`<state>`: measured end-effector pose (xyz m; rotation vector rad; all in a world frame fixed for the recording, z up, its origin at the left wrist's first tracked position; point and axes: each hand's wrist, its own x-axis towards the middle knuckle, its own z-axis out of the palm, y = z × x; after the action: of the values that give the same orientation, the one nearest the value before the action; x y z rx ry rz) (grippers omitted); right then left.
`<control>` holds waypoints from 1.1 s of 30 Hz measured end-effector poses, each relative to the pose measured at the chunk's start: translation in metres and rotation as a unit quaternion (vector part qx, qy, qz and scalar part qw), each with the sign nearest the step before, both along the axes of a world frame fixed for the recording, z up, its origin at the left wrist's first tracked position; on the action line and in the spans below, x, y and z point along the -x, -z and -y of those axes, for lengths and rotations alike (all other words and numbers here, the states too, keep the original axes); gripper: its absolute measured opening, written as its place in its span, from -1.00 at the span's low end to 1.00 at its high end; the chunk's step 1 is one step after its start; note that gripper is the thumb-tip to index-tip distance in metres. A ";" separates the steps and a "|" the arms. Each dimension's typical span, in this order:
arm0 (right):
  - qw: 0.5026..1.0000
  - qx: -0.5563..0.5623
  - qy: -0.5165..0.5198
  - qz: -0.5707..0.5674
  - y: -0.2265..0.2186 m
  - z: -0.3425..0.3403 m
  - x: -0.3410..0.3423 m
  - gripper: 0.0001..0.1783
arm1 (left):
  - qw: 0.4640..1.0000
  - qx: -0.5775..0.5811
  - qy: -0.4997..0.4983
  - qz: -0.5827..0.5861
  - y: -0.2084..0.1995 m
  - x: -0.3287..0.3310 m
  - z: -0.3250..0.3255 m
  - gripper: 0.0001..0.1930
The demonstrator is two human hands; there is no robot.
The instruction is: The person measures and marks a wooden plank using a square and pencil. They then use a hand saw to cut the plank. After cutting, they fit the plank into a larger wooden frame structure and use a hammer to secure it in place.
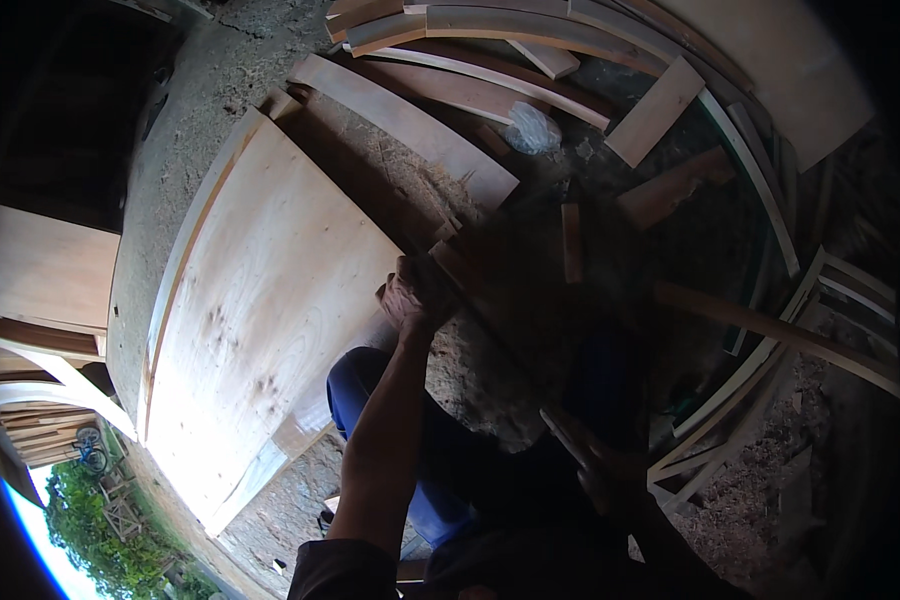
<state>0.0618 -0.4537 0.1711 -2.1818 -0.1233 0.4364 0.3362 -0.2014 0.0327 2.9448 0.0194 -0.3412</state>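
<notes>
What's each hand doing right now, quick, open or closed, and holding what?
Left hand: closed around the end of a dark wooden piece.
Right hand: in shadow, cannot be told.

Pale grained plywood sheet (260, 300), blue trousers (355, 385)

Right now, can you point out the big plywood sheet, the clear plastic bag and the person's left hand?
plywood sheet (270, 300), head view, on the middle of its pale face.
plastic bag (532, 128), head view, on its crumpled middle.
left hand (415, 298), head view, on the back of the hand, closed on a dark wooden piece.
</notes>
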 end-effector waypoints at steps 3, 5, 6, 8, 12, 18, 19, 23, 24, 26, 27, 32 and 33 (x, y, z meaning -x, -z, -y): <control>0.993 -0.044 0.056 0.090 0.056 -0.029 -0.054 -0.32 | 1.000 0.015 0.019 -0.007 0.001 0.001 0.014 -0.39; 0.965 0.047 0.047 0.255 0.070 -0.057 -0.136 -0.38 | 0.999 0.017 0.027 -0.007 -0.003 0.001 0.019 -0.37; 0.957 0.048 0.052 0.282 0.068 -0.063 -0.141 -0.39 | 0.999 0.025 0.027 -0.015 -0.004 0.002 0.018 -0.36; 0.959 0.024 0.056 0.275 0.075 -0.059 -0.113 -0.37 | 0.999 0.018 0.027 -0.013 -0.003 0.002 0.019 -0.34; 0.999 0.006 0.026 0.029 0.002 0.001 -0.001 -0.29 | 1.000 -0.006 0.013 -0.005 0.003 0.002 0.000 -0.31; 0.949 0.081 0.036 0.302 0.073 -0.048 -0.116 -0.41 | 0.998 -0.013 0.061 -0.010 -0.002 0.003 0.016 -0.26; 0.954 0.096 0.033 0.282 0.095 -0.059 -0.117 -0.41 | 0.999 0.003 0.037 -0.026 -0.011 0.002 0.011 -0.27; 0.987 0.053 0.024 0.150 0.107 -0.040 -0.059 -0.32 | 0.995 0.040 -0.030 -0.082 -0.011 -0.011 0.011 -0.26; 0.980 -0.022 0.030 0.196 0.039 -0.025 -0.049 -0.33 | 0.995 0.025 -0.048 -0.086 -0.004 -0.007 -0.004 -0.26; 0.995 -0.050 0.056 0.061 0.014 -0.005 -0.011 -0.33 | 0.995 0.011 -0.043 -0.086 0.004 0.001 -0.007 -0.27; 0.996 -0.058 0.059 0.031 0.013 0.000 -0.002 -0.34 | 0.997 0.002 -0.031 -0.076 0.003 0.003 -0.006 -0.27; 0.948 0.028 0.067 0.309 0.078 -0.057 -0.122 -0.38 | 0.998 0.057 0.003 -0.036 -0.004 -0.003 0.011 -0.32; 0.943 0.058 0.067 0.322 0.076 -0.062 -0.124 -0.38 | 0.995 0.087 -0.012 -0.046 -0.005 -0.001 0.008 -0.34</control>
<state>0.1857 -0.3913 0.0950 -2.3550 -0.3084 -0.3703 0.3377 -0.2095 0.0380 2.7528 0.0354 -0.4508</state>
